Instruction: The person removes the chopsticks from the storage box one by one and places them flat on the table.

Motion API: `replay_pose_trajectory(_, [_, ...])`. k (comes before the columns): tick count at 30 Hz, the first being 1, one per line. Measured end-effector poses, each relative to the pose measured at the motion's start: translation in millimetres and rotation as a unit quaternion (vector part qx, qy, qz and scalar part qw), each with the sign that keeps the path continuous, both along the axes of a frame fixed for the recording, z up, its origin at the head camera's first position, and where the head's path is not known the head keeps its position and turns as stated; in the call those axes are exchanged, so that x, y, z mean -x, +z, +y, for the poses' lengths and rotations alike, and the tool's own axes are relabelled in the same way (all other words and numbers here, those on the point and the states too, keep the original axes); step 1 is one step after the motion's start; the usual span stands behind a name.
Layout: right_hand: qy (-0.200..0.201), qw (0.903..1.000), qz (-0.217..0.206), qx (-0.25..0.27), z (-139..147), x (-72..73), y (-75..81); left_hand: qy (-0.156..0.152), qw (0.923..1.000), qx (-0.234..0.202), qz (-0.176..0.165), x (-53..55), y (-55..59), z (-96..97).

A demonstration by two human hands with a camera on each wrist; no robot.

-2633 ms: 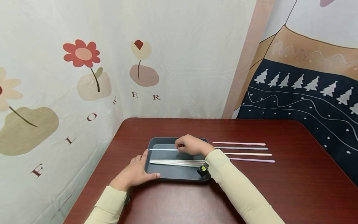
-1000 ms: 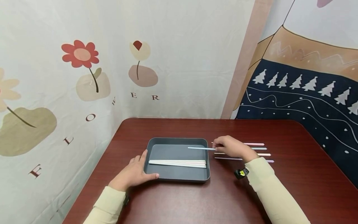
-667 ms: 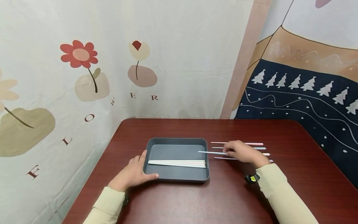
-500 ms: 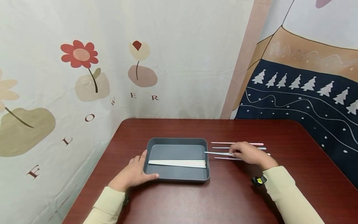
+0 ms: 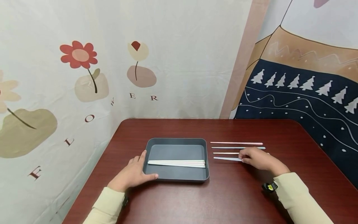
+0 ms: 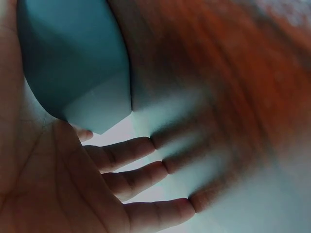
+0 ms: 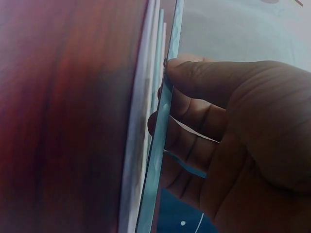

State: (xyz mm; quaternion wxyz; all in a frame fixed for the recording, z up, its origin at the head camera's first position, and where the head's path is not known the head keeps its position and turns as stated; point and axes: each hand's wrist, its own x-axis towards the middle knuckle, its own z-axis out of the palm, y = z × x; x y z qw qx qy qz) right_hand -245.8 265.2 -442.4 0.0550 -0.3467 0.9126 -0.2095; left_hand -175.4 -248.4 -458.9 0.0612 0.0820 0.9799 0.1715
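A shallow grey tray (image 5: 176, 151) holds a loose bunch of pale chopsticks (image 5: 176, 163). At its left end, my left hand (image 5: 132, 174) rests against the rim, fingers spread and thumb at the front side; the left wrist view shows the fingers extended beside the tray wall (image 6: 73, 58). To the tray's right, my right hand (image 5: 260, 159) pinches a light blue chopstick (image 7: 156, 145) between thumb and fingers. That chopstick is over or beside a lavender one (image 7: 128, 184) lying nearest me. Beyond lie a cream chopstick (image 5: 226, 153), a blue one (image 5: 227, 147) and a pink one (image 5: 236, 143).
Everything is on a dark red-brown table (image 5: 179, 202) with rounded far corners. Behind it hangs a pale curtain (image 5: 190, 62) printed with flowers and letters. A dark tree-patterned cloth (image 5: 296, 102) hangs at the right.
My right hand has carried the light blue chopstick out of the tray, rightward over the laid-out row and toward me, to the nearest chopstick. My left hand has stayed at the tray.
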Motion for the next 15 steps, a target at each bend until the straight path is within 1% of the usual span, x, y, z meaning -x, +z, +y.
replay_pose_trajectory(7, [-0.001, 1.0000, 0.002, -0.004, 6, -7.1, -6.9, 0.002, 1.0000, 0.001, 0.000, -0.9, 0.9, -0.1])
replay_pose_trajectory(15, [-0.002, 1.0000, -0.008, -0.003, 6, -12.2, -9.9, -0.001, 1.0000, 0.002, 0.003, -0.7, 1.6, -0.4])
